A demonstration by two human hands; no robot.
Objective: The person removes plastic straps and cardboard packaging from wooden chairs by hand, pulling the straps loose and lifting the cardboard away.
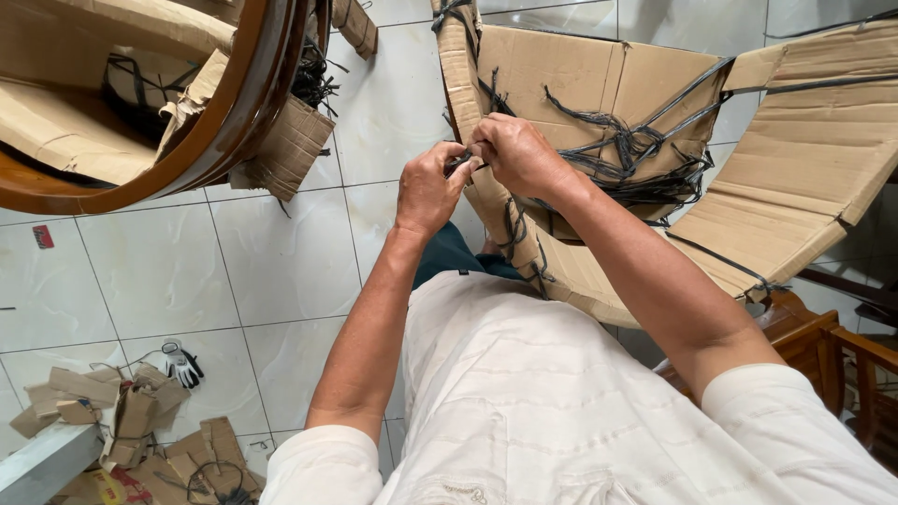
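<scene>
Nearest to you, at the lower left, torn cardboard scraps lie heaped on the white tiled floor, with a black-and-white glove just beside them.

Farther out, at the centre, your two hands meet at the left edge of the cardboard wrapping. Your left hand is closed, its fingers curled around a short length of black strap at that edge. Your right hand is touching the left hand, its fingertips pressed together in a pinch on the same strap. You cannot tell from this view whether a tool is held between them.

The cardboard wrapping covers a curved piece of furniture that extends to the right; a tangle of cut black straps lies across its face. A wooden chair frame shows at the near right.

At the far left, a round wooden frame stands partly wrapped in cardboard, with more black straps bunched at its right side.
</scene>
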